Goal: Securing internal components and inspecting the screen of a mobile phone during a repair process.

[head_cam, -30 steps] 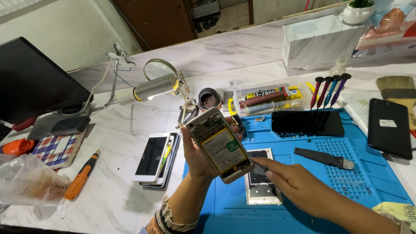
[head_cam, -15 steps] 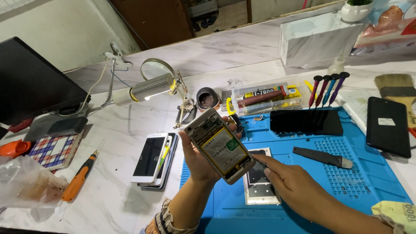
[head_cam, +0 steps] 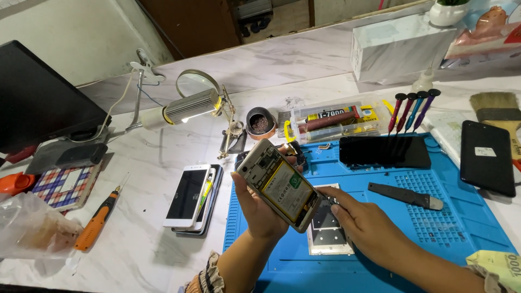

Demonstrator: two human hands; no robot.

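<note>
The opened phone, its back cover off so that the yellow-green battery and the circuit board show, is held up above the near left part of the blue mat, tilted with its open side toward the camera. Its long axis runs on a diagonal, from the upper end at the far left, where the board and camera sit, down to the lower end at the near right. The left hand grasps it from beneath and behind, thumb along the near left edge and fingers wrapped round the far edge, so the phone lies directly in that hand's palm. The right hand comes in from the near right, loosely curled, with its fingertips touching the lower right end of the phone; it holds nothing that I can make out, and whether a small part is pinched there cannot be told. So the left hand carries the phone and the right meets it at its lower end. Just below that end a flat metal-framed phone panel lies on the mat. Farther right lies a grey pry tool, beyond it a dark screen and a row of screwdrivers. To the left, off the mat on the marble worktop, rests a stack of phones, and an orange screwdriver lies beyond them.
</note>
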